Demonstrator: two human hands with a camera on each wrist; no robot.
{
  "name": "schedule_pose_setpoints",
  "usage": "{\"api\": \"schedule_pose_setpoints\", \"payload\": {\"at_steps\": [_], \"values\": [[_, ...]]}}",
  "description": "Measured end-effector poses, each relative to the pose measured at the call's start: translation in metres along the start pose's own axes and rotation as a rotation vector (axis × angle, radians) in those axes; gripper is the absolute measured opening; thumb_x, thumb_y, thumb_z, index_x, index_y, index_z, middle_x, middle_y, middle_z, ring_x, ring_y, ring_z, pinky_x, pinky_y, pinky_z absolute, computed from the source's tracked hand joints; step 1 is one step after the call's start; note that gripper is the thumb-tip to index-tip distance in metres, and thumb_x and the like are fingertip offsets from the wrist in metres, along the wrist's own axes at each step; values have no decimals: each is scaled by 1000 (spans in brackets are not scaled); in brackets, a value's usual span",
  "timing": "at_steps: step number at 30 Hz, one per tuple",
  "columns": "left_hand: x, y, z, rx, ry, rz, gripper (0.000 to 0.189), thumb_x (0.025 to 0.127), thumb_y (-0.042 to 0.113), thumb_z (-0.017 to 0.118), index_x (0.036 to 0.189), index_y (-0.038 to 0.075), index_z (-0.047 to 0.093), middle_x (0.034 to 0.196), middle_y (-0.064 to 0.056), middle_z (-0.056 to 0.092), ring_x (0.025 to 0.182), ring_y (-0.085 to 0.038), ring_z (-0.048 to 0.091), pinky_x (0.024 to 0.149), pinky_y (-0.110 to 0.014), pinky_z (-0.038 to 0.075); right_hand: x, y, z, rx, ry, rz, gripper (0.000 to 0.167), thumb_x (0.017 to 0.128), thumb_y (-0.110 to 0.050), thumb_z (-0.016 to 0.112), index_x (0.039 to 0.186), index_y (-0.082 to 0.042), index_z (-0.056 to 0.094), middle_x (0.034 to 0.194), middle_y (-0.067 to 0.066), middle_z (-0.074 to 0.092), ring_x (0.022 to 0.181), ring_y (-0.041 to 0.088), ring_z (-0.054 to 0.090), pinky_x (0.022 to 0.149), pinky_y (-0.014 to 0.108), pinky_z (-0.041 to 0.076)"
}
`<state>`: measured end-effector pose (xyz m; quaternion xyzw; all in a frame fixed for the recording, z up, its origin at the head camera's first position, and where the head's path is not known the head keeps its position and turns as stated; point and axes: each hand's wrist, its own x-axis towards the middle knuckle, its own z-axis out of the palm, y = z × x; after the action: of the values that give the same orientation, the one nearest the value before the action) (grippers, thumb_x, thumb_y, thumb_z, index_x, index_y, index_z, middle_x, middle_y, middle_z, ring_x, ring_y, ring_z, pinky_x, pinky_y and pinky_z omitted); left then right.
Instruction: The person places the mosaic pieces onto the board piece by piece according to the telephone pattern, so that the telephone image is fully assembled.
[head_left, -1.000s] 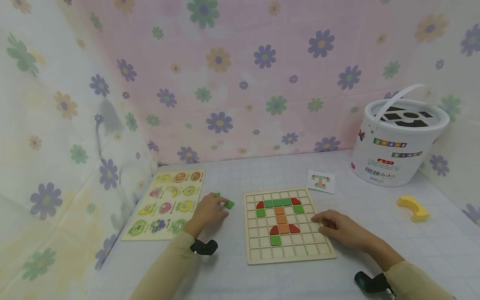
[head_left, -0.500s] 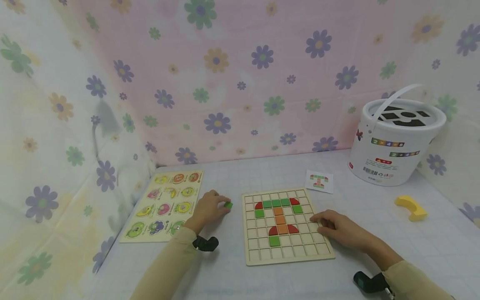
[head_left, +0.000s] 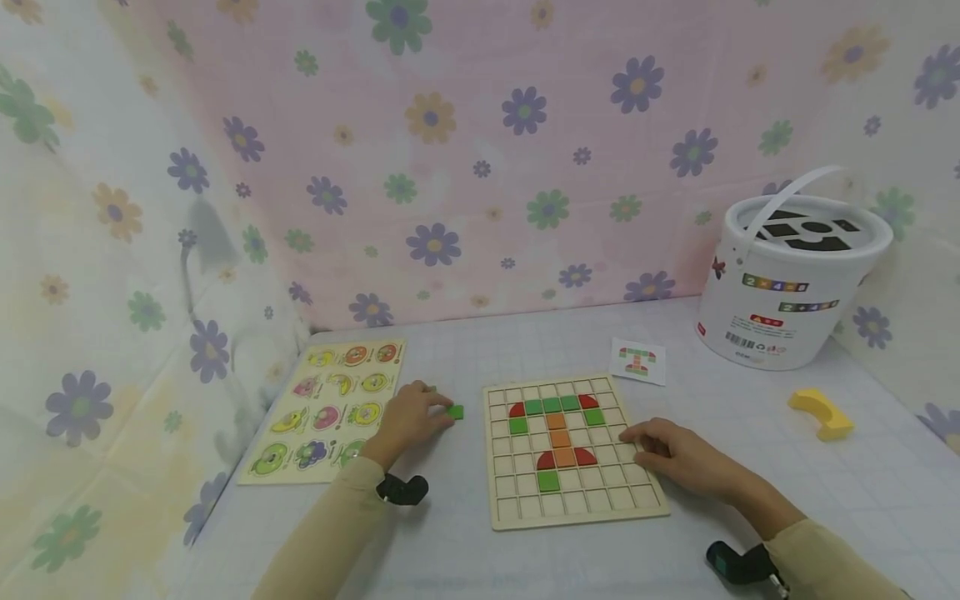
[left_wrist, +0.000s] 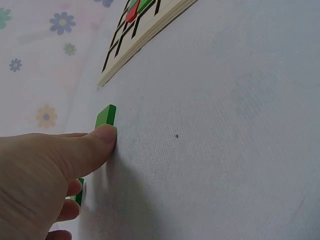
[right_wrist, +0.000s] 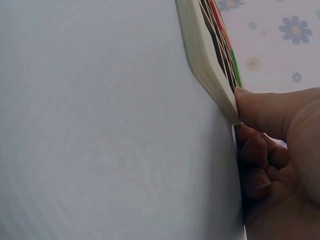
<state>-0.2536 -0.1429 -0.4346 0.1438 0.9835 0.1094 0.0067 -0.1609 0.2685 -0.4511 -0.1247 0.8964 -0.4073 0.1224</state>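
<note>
My left hand [head_left: 408, 419] pinches a small green square tile [head_left: 455, 412] between thumb and fingers, just above or on the tabletop. In the left wrist view a second green piece [left_wrist: 80, 192] shows partly behind the curled lower fingers; whether they hold it cannot be told. To the right lies a wooden grid board [head_left: 622, 500] with red, green and orange tiles in a T-like pattern. An extra green tile [head_left: 549, 481] sits below that pattern. My right hand [head_left: 678, 454] holds the board's right edge, its thumb against the rim and its other fingers curled beside it.
A fruit-picture puzzle board [head_left: 315, 408] lies to the left, partly behind the left hand. Behind the grid board is a pattern card [head_left: 637, 362]. A white lidded bucket [head_left: 780, 308] stands at back right, with a yellow arch block [head_left: 821, 414] in front.
The left fingers have turned the green tile, and it now shows a flatter face. That hand has shifted slightly left. The right hand stays at the board's edge.
</note>
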Motion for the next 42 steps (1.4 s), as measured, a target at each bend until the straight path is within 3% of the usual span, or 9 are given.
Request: {"api": "schedule_pose_setpoints", "payload": {"at_steps": [10,15,19,28,35,39,42], "values": [[-5,-2,1,11,65,10,25,86,39,73,105,22,77,110,-7,63,97,-22,57,83,-38,50,1,-1,0,-5,0,2,34,95,-23,64,127,-13,61,99,3,48,86,8,44,66,25,39],[-6,8,-1,-33,114,22,24,85,40,74,98,20,78,106,-5,64,96,-22,59,82,-39,50,1,-1,0,-7,0,0,35,95,-22,64,128,-12,60,99,3,48,86,9,44,66,25,40],[-9,25,-4,-64,131,80,24,85,40,73,97,19,77,107,-4,64,100,-23,59,84,-40,49,-1,-2,-1,10,-2,0,35,95,-23,64,128,-12,60,99,3,48,87,9,44,66,24,39],[-19,82,-6,-60,169,311,23,84,41,73,95,21,77,105,-1,67,97,-18,60,81,-35,49,0,-2,0,16,-11,8,35,95,-23,64,128,-13,60,99,4,48,87,10,44,66,25,39],[-29,130,8,-51,131,463,22,85,44,71,96,26,78,104,5,66,97,-12,60,78,-25,47,0,-1,-1,26,-2,-32,34,95,-22,64,127,-11,61,99,4,48,86,8,44,66,24,39],[-31,145,20,2,106,527,20,84,47,72,93,30,77,102,9,65,95,-6,58,75,-18,43,-1,-2,0,40,-14,-34,34,95,-24,64,127,-11,60,100,4,48,87,7,43,67,24,39],[-30,150,24,19,78,539,19,82,48,72,89,31,76,94,12,62,86,-2,54,69,-15,37,-2,-3,0,30,-14,-22,34,95,-23,64,127,-12,60,100,4,48,87,8,43,67,24,39]]}}
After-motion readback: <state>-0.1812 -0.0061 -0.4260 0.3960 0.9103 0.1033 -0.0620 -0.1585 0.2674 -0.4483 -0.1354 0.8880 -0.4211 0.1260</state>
